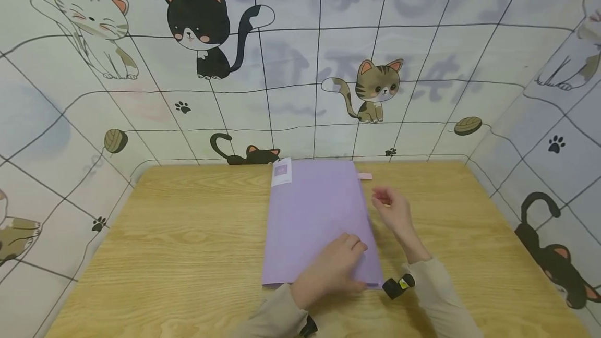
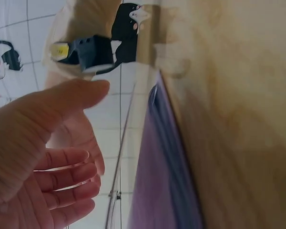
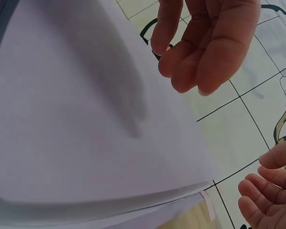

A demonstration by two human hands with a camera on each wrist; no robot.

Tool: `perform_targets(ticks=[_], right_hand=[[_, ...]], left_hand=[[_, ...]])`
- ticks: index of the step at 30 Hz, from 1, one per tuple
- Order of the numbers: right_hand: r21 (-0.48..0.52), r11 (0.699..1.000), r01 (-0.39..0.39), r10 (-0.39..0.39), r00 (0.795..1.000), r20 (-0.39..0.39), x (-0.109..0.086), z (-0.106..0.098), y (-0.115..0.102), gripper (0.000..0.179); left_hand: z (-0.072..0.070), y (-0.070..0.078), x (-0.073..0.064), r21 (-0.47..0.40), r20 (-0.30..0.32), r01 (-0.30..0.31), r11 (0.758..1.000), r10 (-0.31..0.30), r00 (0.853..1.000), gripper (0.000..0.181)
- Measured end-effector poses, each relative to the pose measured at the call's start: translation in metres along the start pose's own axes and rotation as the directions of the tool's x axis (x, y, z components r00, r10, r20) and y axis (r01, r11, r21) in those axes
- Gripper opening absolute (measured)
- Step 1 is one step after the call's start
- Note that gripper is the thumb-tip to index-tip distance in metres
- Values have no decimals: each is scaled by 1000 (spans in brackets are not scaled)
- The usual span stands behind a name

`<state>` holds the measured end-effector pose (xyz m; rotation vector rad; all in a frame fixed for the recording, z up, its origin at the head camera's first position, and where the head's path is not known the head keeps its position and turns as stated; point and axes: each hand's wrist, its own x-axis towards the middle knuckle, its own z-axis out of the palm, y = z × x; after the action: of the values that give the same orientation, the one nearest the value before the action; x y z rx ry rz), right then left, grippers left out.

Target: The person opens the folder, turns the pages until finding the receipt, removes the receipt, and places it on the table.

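A purple folder [image 1: 312, 197] lies on the table, with a white label [image 1: 281, 172] at its far left corner. A pink tab [image 1: 364, 176] sticks out past its right edge. Above the folder's near right part is my left hand [image 1: 334, 262], its fingers loosely bent. In the left wrist view nothing lies between its thumb and fingers. My right hand [image 1: 393, 210] hovers just right of the folder, fingers loosely curled and holding nothing. Layered edges of the folder [image 2: 169, 167] show in the left wrist view. Its broad face [image 3: 86, 133] looks pale in the right wrist view.
The wooden table [image 1: 197, 223] extends on both sides of the folder. A cat-printed sheet [image 1: 300, 67] hangs behind and at the sides. Small black cameras sit at the right wrist [image 1: 398, 286] and left wrist [image 1: 308, 326].
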<state>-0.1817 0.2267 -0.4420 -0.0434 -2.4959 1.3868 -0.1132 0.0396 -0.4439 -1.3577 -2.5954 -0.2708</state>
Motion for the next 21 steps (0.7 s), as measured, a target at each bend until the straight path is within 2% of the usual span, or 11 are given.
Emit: perform_targets(ticks=[5, 11, 15, 21], right_hand=[[42, 997, -65, 64, 998, 28, -2, -1, 6, 22], [117, 982, -145, 134, 986, 99, -6, 0, 12, 26], [149, 970, -190, 172, 977, 127, -8, 1, 15, 28], [246, 949, -198, 182, 980, 84, -8, 2, 19, 26]], left_hand=[[7, 10, 3, 39, 31, 0, 999, -1, 1000, 60], [14, 16, 3, 89, 12, 6, 996, -8, 1000, 51], [16, 18, 3, 100, -47, -9, 995, 14, 999, 42], [16, 20, 2, 126, -155, -44, 991, 64, 986, 33]])
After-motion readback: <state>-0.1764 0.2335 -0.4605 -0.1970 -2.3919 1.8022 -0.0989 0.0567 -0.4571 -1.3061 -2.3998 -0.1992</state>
